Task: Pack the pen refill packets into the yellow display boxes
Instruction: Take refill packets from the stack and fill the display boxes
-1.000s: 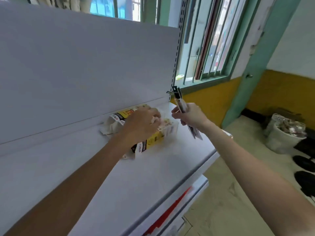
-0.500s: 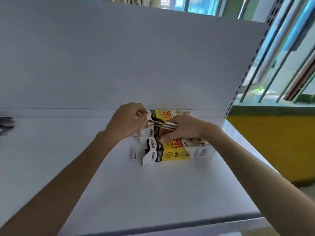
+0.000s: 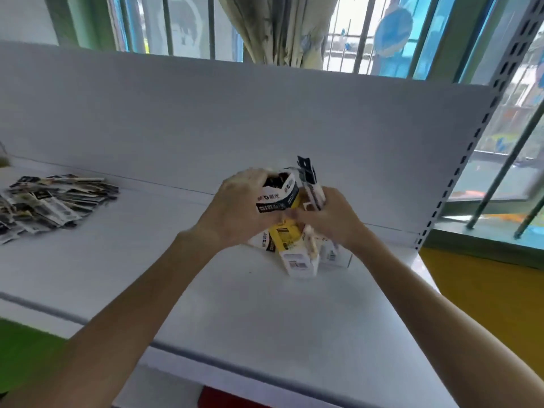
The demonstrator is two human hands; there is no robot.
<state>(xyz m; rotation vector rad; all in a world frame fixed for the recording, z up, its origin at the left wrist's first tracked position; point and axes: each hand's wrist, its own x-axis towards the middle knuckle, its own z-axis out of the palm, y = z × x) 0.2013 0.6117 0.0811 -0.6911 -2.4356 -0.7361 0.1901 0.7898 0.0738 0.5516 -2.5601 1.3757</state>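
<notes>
- Two bare hands meet at centre frame, raised over a white metal shelf point(image 3: 265, 319).
- Left hand point(image 3: 235, 210) has its fingers curled round a yellow, black and white cardboard display box point(image 3: 278, 197), lifted off the shelf, dark inside at its open top.
- Right hand point(image 3: 335, 222) grips a slim black-and-white pen refill packet point(image 3: 310, 184), upright, just beside the box's right edge.
- More yellow-and-white cardboard boxes point(image 3: 297, 260) lie on the shelf under the hands.
- A loose heap of refill packets point(image 3: 50, 201) sits at the left of the frame, well apart.
</notes>
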